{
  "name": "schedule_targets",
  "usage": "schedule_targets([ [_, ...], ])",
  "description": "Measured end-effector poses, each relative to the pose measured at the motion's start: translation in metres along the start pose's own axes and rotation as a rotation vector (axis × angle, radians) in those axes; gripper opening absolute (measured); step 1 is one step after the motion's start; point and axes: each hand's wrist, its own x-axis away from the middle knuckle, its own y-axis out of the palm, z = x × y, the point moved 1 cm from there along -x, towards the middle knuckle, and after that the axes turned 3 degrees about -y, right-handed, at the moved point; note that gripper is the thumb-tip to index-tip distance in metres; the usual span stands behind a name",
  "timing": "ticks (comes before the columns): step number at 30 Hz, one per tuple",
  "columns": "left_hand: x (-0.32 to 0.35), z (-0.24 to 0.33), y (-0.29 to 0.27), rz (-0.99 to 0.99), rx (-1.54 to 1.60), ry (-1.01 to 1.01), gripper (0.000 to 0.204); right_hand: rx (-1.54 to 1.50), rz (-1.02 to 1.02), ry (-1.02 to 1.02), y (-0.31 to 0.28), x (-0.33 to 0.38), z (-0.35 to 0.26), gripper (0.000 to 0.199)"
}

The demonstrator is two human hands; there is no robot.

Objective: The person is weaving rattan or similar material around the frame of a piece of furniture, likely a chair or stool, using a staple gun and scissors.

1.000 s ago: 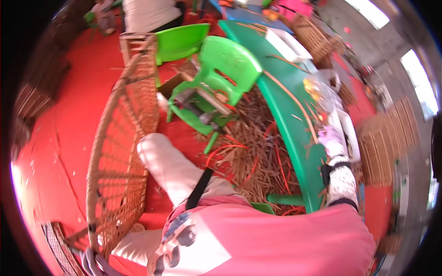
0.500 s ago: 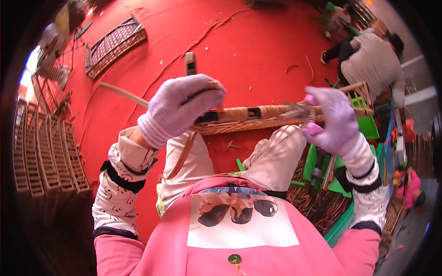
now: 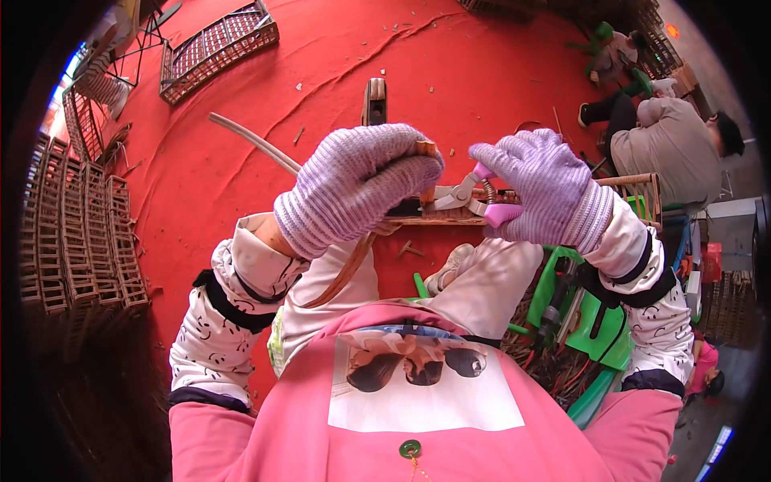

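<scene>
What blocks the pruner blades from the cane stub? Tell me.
Nothing visible does. The pink-handled pruners in the right hand have their blades right at the cane stub, which the left hand grips against the wicker frame.

Two gloved hands of mine: left hand [image 3: 357,189], right hand [image 3: 546,186]. One pair of pink-handled pliers [image 3: 474,197]. One woven rattan frame [image 3: 514,210] held between them. One green plastic chair [image 3: 598,321]. One other person [image 3: 671,145] sitting nearby.
</scene>
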Motion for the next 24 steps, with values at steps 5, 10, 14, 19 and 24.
schedule_targets([
  [5, 0.001, 0.003, 0.003, 0.034, 0.024, 0.001, 0.011, -0.001, -0.048, 0.004, -0.008, 0.002, -0.006, 0.042],
  [10, 0.002, 0.0, -0.005, 0.222, 0.275, 0.142, 0.021, -0.018, 0.208, 0.261, -0.01, 0.036, -0.024, 0.042],
  [14, 0.048, -0.001, -0.016, 0.802, -0.532, 0.79, 0.02, -0.161, 0.33, 1.006, 0.003, 0.167, -0.026, 0.073],
  [19, 0.099, -0.027, -0.006, 0.43, -0.689, 0.252, 0.034, -0.346, 0.455, 1.986, 0.047, 0.44, -0.14, 0.047],
  [24, 0.052, -0.018, 0.02, 0.466, -0.764, 0.461, 0.035, -0.21, -0.22, 2.766, 0.097, 0.615, -0.313, 0.082],
])
